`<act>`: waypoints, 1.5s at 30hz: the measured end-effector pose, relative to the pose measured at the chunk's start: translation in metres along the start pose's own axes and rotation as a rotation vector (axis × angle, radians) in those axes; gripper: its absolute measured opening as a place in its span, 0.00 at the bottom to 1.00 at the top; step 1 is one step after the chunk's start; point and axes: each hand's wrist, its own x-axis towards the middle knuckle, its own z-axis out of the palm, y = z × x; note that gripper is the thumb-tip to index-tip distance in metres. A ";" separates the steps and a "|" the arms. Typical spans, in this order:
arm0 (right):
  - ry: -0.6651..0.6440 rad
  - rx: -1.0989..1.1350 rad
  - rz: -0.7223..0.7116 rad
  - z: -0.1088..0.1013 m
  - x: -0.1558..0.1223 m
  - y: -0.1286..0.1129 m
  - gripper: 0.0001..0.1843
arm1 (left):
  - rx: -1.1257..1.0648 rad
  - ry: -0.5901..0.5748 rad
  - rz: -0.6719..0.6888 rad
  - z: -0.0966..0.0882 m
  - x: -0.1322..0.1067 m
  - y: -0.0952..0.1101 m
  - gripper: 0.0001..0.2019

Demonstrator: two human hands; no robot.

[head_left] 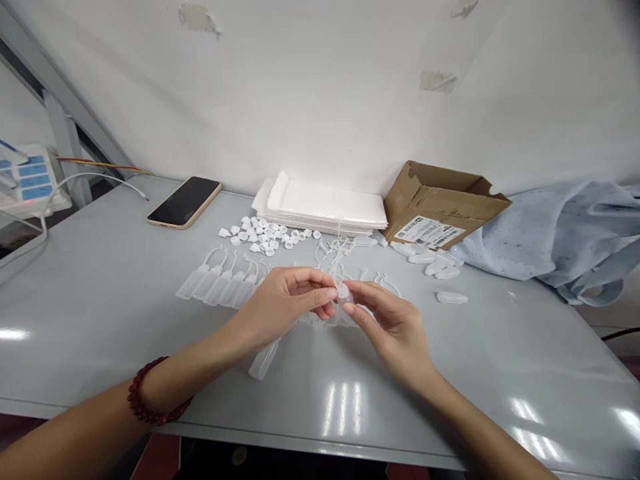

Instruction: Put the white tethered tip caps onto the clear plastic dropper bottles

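My left hand (283, 303) and my right hand (393, 327) meet over the middle of the grey table (100, 313). Together they pinch a small clear plastic vial (344, 300) between fingertips, the left at its top, the right around its body. A thin white strap rises from the vial. A row of several finished clear vials (220, 283) with loop straps lies just left of my left hand. One more vial (264, 360) lies under my left wrist. A heap of small white caps (265, 237) lies behind the hands.
A stack of white flat bags (325, 203) lies at the wall, a torn cardboard box (440, 203) to its right with loose vials (430, 261) in front. A phone (184, 201) lies back left. Blue cloth (565, 233) covers the right end.
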 end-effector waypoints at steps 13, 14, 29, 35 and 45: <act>-0.200 0.892 0.587 -0.001 0.008 -0.005 0.09 | 0.947 0.096 0.811 0.007 -0.010 -0.012 0.22; -0.201 0.905 0.594 0.000 0.007 -0.005 0.09 | 0.984 0.081 0.823 0.007 -0.010 -0.012 0.23; -0.490 0.161 0.470 0.013 -0.010 -0.018 0.08 | 1.201 -0.308 0.378 -0.025 -0.053 0.009 0.14; -0.520 0.026 0.412 0.019 -0.014 -0.015 0.07 | 1.304 -0.305 0.328 -0.030 -0.058 0.000 0.15; -0.535 -0.067 0.298 0.021 -0.016 -0.016 0.08 | 1.335 -0.304 0.312 -0.034 -0.061 -0.007 0.15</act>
